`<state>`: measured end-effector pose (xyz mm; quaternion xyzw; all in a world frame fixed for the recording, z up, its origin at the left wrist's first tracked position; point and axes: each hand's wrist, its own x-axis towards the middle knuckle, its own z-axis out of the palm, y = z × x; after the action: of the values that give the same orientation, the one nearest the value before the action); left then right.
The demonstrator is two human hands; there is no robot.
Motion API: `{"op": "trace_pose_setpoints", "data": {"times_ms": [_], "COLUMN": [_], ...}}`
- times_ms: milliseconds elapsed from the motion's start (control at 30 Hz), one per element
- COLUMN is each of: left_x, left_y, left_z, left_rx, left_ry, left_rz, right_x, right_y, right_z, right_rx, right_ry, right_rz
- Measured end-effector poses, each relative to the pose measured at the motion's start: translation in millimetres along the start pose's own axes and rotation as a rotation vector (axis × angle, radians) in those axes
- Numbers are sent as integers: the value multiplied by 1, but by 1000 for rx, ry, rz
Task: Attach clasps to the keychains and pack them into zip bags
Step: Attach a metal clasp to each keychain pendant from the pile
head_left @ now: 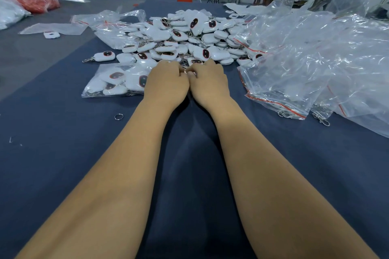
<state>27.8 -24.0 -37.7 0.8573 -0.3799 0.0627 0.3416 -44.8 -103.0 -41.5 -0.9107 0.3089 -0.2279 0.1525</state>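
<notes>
White, rounded plastic keychains with dark oval faces ringed in red (185, 35) lie heaped in a large loose pile at the middle of the dark blue cloth-covered bench (63, 153), just beyond both hands, and that pile suggests most of the job is still ahead. Some work looks done: a clear zip bag stuffed with keychains (113, 81) lies flat just left of the left hand, and another filled clear bag (113, 29) sits at the pile's far left edge. One stray keychain with a metal clasp already on it (104, 56) rests apart at the pile's left side. To the right, a stack of empty clear zip bags with red seal strips (294, 82) waits, with a loose metal swivel clasp (322, 119) at its near corner, and a small silver split ring (119, 116) lies alone on the cloth to the left of the forearms. Both bare forearms reach straight forward, nearly parallel, wrists low to the bench. The left hand (166, 84) and right hand (207, 84) meet knuckle to knuckle at the pile's near edge, fingers curled inward; they seem to pinch a small metal piece between them, likely a ring or clasp being fitted, though the piece itself is mostly hidden and I cannot tell exactly what it is.
</notes>
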Motion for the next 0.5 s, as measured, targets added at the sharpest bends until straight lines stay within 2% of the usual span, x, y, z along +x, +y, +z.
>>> {"op": "trace_pose_setpoints", "data": {"times_ms": [200, 367, 500], "left_x": [1, 2, -1], "left_y": [-6, -8, -6], "left_z": [3, 2, -2], "left_rx": [28, -62, -355], "left_ry": [-39, -35, 51], "left_rz": [20, 2, -57], "right_x": [0, 2, 2], "right_y": [1, 1, 1], "right_z": [-2, -1, 0], "right_rx": [120, 1, 46], "right_ry": [-46, -90, -95], "right_rz": [49, 76, 78]}}
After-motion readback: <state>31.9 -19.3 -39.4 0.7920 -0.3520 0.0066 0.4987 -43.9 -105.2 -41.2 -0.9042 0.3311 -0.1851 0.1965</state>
